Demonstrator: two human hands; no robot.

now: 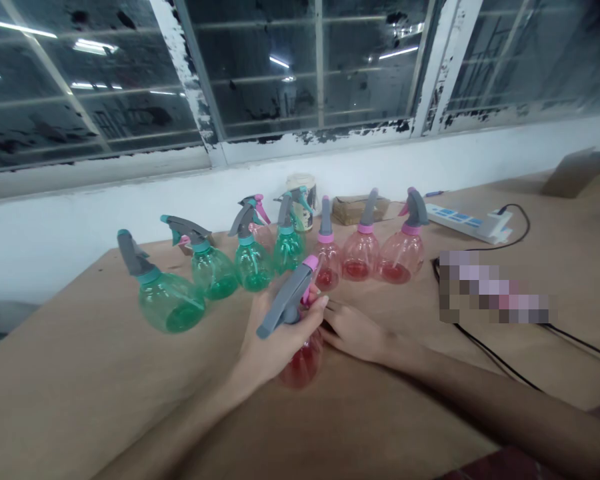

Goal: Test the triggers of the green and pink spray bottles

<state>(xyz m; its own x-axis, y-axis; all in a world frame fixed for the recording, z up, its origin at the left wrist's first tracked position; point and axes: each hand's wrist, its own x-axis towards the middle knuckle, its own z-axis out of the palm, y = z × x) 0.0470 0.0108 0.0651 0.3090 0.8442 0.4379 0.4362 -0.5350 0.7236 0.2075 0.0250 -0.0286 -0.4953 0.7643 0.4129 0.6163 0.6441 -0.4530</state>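
Observation:
A pink spray bottle (pixel 303 365) with red liquid in its base stands in front of me, its grey and pink spray head (pixel 287 293) pointing away. My left hand (pixel 273 340) is closed round its neck, just under the head. From the right, my right hand (pixel 353 330) has its fingers curled against the bottle by the pink trigger; the fingertips are partly hidden. Behind, a row holds several green spray bottles (pixel 254 267) on the left and three more pink spray bottles (pixel 359 257) on the right. The nearest green one (pixel 173 303) stands at far left.
On the wooden table (pixel 220 427) lie a white power strip (pixel 467 223) with a black cable and a blurred-out object (pixel 490 287) at right. A tub (pixel 305 183), a brown packet (pixel 347 210) and another spray bottle (pixel 257 200) stand behind the row, below the windows.

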